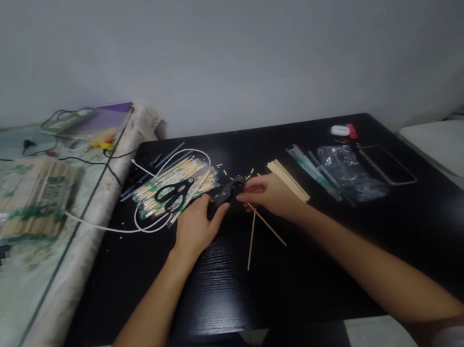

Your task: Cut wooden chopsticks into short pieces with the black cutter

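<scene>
My left hand [198,221] is closed around a black plier-like hand tool [222,194], whose head points toward my right hand. My right hand [269,194] pinches thin wooden sticks close to the tool's head. Below its fingers two sticks spread apart, a left stick [251,243] and a right stick [273,231]; whether both are gripped is hard to see. A row of loose wooden sticks [288,180] lies just beyond my right wrist. Small cut pieces [250,172] are scattered behind the tool. Black-handled scissors [175,194] rest on wrapped stick packs [150,195] at the left.
A white cable [107,228] loops across the table's left side. To the right lie plastic sleeves [315,174], a crumpled clear bag [344,174], a phone [387,164] and a white case [340,131]. The glass-topped surface [30,281] at left carries a larger stick bundle [39,198].
</scene>
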`<state>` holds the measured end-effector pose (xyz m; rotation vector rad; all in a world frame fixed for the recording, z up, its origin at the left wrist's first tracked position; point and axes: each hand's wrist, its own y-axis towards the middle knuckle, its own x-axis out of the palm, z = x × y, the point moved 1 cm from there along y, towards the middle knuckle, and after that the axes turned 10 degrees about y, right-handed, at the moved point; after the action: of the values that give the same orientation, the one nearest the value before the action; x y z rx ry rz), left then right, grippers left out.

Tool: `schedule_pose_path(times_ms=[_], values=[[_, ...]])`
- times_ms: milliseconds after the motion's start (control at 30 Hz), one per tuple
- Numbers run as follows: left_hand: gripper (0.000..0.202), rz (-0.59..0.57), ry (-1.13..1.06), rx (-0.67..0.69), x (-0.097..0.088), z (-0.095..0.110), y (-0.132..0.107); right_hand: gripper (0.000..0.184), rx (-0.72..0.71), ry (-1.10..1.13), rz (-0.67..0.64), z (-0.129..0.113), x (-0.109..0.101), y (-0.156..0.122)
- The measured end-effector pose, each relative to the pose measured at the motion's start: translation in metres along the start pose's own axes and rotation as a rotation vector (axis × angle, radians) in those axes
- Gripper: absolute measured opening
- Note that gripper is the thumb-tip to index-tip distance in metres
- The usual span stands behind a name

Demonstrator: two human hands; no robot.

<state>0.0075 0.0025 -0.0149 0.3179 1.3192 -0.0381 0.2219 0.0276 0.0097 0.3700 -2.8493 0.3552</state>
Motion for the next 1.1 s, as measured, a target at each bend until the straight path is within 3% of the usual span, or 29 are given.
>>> schedule_pose_path(times_ms=[233,433,1100], values=[[0.048,0.016,-0.006,0.009,0.001,-0.0002,-0.0002,0.035,-0.027,-0.014,-0.013,0.0,-0.0007,-0.0003],[0.047,-0.039,0.007,-0.027,0.0003,0.0011,-0.0003,0.037,-0.031,-0.003,0.005,0.0021,-0.0016,0.0006],[0.046,-0.005,-0.016,0.018,0.0002,0.0011,-0.0006,0.034,-0.024,-0.027,0.003,-0.0017,0.0,-0.0023]])
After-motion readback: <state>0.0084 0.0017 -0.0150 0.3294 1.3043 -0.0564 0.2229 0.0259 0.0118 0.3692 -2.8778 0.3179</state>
